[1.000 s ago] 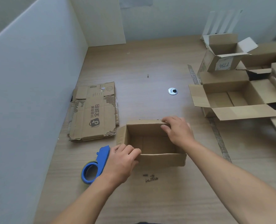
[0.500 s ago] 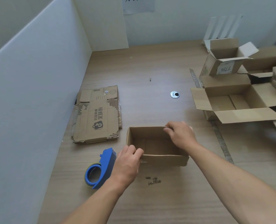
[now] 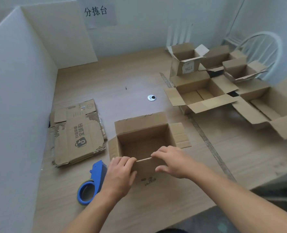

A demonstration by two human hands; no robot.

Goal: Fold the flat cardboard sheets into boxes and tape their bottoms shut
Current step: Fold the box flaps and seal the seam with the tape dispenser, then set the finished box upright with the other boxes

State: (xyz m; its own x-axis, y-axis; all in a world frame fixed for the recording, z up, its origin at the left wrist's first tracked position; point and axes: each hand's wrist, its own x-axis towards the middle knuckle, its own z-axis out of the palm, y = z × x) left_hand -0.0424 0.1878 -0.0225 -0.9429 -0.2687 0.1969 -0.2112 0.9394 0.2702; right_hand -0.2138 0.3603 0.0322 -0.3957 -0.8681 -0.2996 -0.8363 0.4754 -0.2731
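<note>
**Fingers of both hands on the box's near flap**

Fingers of the left hand are curled over the top edge of the near flap and grip it at its 9 o'clock end. Fingers of the right hand hook over the same edge at its 3 o'clock end, with the thumb on the flap's outer face, so the cardboard is pinched between them. Neither hand holds anything else.

Box: stands mouth-up on the desk, just ahead of the person and near the middle of the view.
- 12 o'clock flap raised.
- 3 o'clock flap folded out, lying nearly flat on the desk.
- 9 o'clock flap angled outward.
- 6 o'clock flap held upright by both hands.
- Inside is shadowed; the bottom reads as closed, but no tape can be made out.

Other items, positions taken from the box:
- Flat cardboard stack, 9 o'clock, printed face up, beside the white partition.
- Blue tape dispenser, 7 o'clock, on the desk, partly behind the left wrist.
- Metal grommet, 12 o'clock, set in the desk.
- Cluster of opened boxes, 1 to 3 o'clock, flaps spread, well apart from the held box.
- White chair behind that cluster.
- Paper sign on the wall, 11 o'clock.
</note>
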